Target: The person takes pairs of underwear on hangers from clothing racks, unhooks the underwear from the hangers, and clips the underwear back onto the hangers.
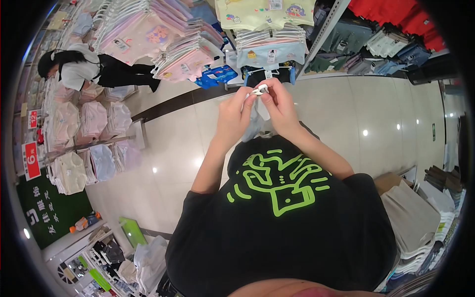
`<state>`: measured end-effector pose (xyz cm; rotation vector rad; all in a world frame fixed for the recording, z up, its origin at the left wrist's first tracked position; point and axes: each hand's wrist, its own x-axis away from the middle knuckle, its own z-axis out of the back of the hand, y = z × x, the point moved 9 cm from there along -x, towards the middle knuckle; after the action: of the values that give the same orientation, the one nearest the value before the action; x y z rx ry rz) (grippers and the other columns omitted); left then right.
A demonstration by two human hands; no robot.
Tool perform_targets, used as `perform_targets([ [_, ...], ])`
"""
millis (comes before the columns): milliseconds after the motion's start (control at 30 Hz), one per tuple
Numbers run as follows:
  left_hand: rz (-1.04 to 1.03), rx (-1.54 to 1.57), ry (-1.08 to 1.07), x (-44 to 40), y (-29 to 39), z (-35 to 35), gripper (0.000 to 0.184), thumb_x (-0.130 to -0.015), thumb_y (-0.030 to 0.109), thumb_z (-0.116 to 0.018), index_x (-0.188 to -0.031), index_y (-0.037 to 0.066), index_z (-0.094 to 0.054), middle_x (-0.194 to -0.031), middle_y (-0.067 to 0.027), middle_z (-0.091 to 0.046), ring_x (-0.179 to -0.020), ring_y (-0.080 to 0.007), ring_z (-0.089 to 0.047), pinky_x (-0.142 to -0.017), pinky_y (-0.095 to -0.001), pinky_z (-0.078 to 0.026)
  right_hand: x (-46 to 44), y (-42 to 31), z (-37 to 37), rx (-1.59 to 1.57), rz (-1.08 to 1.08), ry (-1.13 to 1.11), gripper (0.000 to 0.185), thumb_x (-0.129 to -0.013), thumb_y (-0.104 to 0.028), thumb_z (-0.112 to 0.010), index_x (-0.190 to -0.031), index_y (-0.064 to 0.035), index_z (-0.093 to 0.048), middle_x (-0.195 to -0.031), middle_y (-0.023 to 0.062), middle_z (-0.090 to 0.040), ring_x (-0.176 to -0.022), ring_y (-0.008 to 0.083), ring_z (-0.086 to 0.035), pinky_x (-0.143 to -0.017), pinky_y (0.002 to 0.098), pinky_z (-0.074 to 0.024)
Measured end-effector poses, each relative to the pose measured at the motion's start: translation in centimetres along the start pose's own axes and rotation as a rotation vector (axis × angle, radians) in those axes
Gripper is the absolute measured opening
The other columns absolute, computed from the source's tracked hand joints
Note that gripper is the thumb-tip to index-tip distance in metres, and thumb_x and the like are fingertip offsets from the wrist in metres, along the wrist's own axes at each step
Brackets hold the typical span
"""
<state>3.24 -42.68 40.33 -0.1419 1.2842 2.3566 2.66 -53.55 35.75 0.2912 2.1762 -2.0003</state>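
Both hands meet at the top centre, in front of my chest. My left hand pinches one side of a small white piece, perhaps a clip or hanger part; its exact shape is too small to tell. My right hand has its thumb and fingers closed on the other side of the same piece. A pale light-blue cloth hangs below it between my wrists, partly hidden by my hands. Just beyond my hands hangs a rack of light-blue garments.
Pink garments on hangers fill racks at the upper left. A person in a white top stands among them. Folded clothes lie on shelves at the upper right. Beige garments hang at the lower right, above the tiled floor.
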Motion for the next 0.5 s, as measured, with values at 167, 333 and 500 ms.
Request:
perform_targets([
  [167, -0.053, 0.052, 0.015, 1.5, -0.8, 1.1, 0.023, -0.084, 0.013, -0.057, -0.101, 0.002, -0.045, -0.079, -0.0149, -0.061, -0.070, -0.0319, -0.061, -0.058, -0.0324, -0.046, 0.6, -3.6, 0.3, 0.272, 0.186, -0.004, 0.020, -0.086, -0.019, -0.055, -0.092, -0.0016, -0.049, -0.072, 0.0047, -0.044, -0.059, 0.0126, -0.040, -0.054, 0.0241, -0.0348],
  [333, -0.070, 0.002, -0.036, 1.8, -0.7, 3.2, 0.013, -0.081, 0.010, -0.060, -0.087, 0.001, -0.052, -0.074, -0.0120, -0.059, -0.059, -0.0198, -0.057, -0.055, -0.0266, -0.043, 1.5, -3.3, 0.7, 0.223, 0.026, 0.029, 0.019, -0.084, -0.016, -0.055, -0.094, -0.0018, -0.048, -0.075, 0.0071, -0.044, -0.063, 0.0173, -0.043, -0.058, 0.0261, -0.0372],
  [500, -0.244, 0.011, 0.081, 2.2, 0.7, 5.7, 0.010, -0.074, 0.004, -0.064, -0.076, 0.000, -0.056, -0.072, -0.0082, -0.056, -0.060, -0.0197, -0.054, -0.052, -0.0265, -0.043, 2.1, -4.9, -3.0, 0.259, 0.202, -0.127, 0.017, -0.087, -0.017, -0.050, -0.090, 0.0003, -0.050, -0.078, 0.0056, -0.044, -0.065, 0.0146, -0.042, -0.059, 0.0248, -0.0339],
])
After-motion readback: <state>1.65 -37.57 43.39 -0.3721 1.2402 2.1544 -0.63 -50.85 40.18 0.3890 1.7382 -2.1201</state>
